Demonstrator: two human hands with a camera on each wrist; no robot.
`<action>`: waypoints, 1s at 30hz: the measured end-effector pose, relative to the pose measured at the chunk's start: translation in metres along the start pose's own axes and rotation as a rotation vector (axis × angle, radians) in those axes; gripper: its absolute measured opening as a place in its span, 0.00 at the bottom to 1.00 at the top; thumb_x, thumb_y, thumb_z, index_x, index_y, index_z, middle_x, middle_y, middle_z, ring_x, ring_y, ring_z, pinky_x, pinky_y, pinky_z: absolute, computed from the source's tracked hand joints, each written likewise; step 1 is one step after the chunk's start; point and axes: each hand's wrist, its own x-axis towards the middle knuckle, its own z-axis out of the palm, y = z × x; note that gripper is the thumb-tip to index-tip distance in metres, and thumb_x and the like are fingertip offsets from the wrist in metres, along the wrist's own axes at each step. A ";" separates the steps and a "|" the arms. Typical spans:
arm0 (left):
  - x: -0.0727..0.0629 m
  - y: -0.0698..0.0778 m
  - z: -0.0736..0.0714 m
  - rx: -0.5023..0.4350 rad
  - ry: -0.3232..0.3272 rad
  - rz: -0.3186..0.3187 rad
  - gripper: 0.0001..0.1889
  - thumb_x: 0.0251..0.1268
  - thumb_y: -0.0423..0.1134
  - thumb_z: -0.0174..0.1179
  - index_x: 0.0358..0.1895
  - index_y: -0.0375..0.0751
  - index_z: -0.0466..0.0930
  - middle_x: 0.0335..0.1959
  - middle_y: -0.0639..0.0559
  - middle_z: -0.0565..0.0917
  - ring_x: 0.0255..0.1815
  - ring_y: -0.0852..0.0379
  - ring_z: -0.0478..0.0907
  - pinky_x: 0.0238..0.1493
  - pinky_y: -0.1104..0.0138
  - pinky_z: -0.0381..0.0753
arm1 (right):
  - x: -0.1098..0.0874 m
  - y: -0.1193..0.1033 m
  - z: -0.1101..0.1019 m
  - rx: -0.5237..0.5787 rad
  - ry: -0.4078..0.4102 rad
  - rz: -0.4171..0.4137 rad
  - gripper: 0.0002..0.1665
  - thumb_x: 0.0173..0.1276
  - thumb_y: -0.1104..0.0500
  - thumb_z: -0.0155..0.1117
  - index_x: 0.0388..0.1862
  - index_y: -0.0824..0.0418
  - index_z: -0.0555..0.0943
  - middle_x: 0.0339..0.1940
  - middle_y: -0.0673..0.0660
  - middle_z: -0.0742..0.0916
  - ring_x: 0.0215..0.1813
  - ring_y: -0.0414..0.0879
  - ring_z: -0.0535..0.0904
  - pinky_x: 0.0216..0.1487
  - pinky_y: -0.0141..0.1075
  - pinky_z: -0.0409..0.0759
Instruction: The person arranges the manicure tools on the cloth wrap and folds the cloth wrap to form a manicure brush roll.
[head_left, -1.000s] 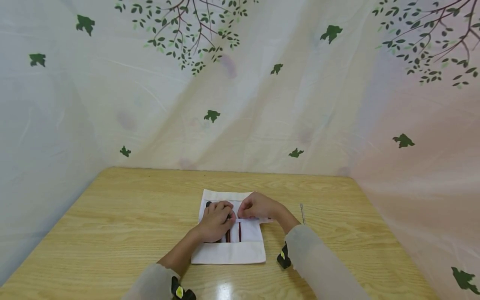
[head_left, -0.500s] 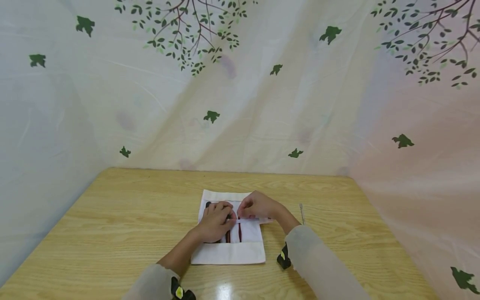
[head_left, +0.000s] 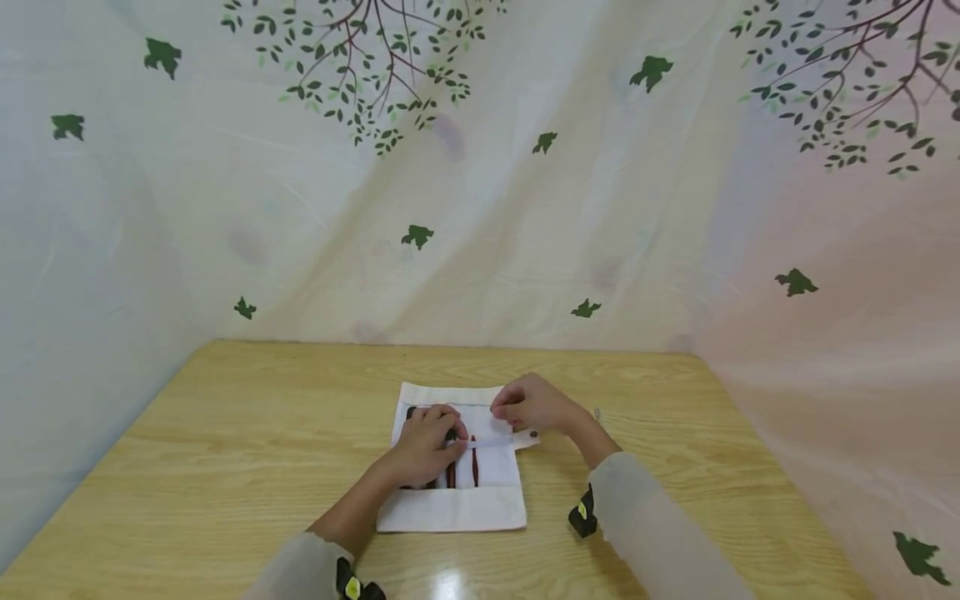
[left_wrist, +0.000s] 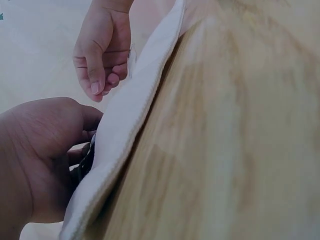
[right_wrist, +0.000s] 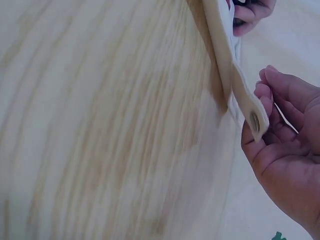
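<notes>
On the table (head_left: pixel 285 450) I watch from afar, a white case (head_left: pixel 480 510) lies open, its tab (head_left: pixel 528 439) pointing right, its slim red tool (head_left: pixel 476 467) running lengthwise away from the person. The left hand (head_left: pixel 427 444) covers other tools — its grip I cannot tell. The right hand (head_left: pixel 538 403), loosely curled, hangs by the far-right corner, its wrist partly hiding a metal rod (head_left: pixel 597 414).

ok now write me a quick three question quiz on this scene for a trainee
1. True or false: the left grip lies over part of the white case.

2. In the head view, from which edge of the case does the tab with a dark dot stick out? a) left b) right c) near

3. Fill in: the slim tool nearest that tab is dark ___.

Key: 1 true; 2 b; 3 red.
</notes>
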 end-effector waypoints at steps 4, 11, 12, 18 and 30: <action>0.002 0.001 0.000 0.003 0.017 -0.011 0.04 0.74 0.43 0.60 0.41 0.49 0.78 0.59 0.48 0.75 0.63 0.37 0.65 0.63 0.39 0.60 | -0.005 0.011 -0.011 0.011 0.030 -0.035 0.07 0.73 0.64 0.65 0.43 0.68 0.87 0.27 0.53 0.83 0.29 0.42 0.74 0.32 0.34 0.75; 0.008 0.004 0.001 0.032 0.042 0.035 0.02 0.75 0.41 0.59 0.41 0.50 0.78 0.54 0.48 0.77 0.56 0.40 0.68 0.58 0.42 0.63 | -0.025 0.032 -0.034 -0.004 0.093 -0.022 0.09 0.75 0.62 0.64 0.44 0.69 0.85 0.34 0.62 0.86 0.32 0.44 0.78 0.35 0.36 0.79; 0.009 0.005 0.001 0.027 0.045 0.045 0.02 0.74 0.41 0.59 0.40 0.49 0.78 0.53 0.48 0.78 0.54 0.41 0.68 0.57 0.43 0.64 | -0.029 0.035 -0.037 -0.013 0.101 -0.015 0.10 0.76 0.61 0.64 0.45 0.69 0.85 0.34 0.63 0.86 0.32 0.45 0.78 0.35 0.36 0.79; 0.015 0.009 0.001 0.000 0.024 0.067 0.03 0.73 0.42 0.62 0.42 0.49 0.80 0.55 0.47 0.78 0.55 0.41 0.68 0.55 0.45 0.66 | -0.050 0.051 -0.057 -0.044 0.152 0.019 0.11 0.76 0.61 0.62 0.45 0.70 0.84 0.30 0.62 0.83 0.30 0.45 0.75 0.30 0.33 0.75; 0.024 0.012 0.011 0.015 -0.021 0.092 0.02 0.69 0.44 0.65 0.37 0.53 0.85 0.58 0.45 0.78 0.61 0.36 0.68 0.60 0.38 0.64 | -0.076 0.082 -0.080 -0.131 0.203 0.073 0.06 0.75 0.64 0.62 0.42 0.67 0.83 0.27 0.55 0.82 0.29 0.45 0.75 0.31 0.34 0.75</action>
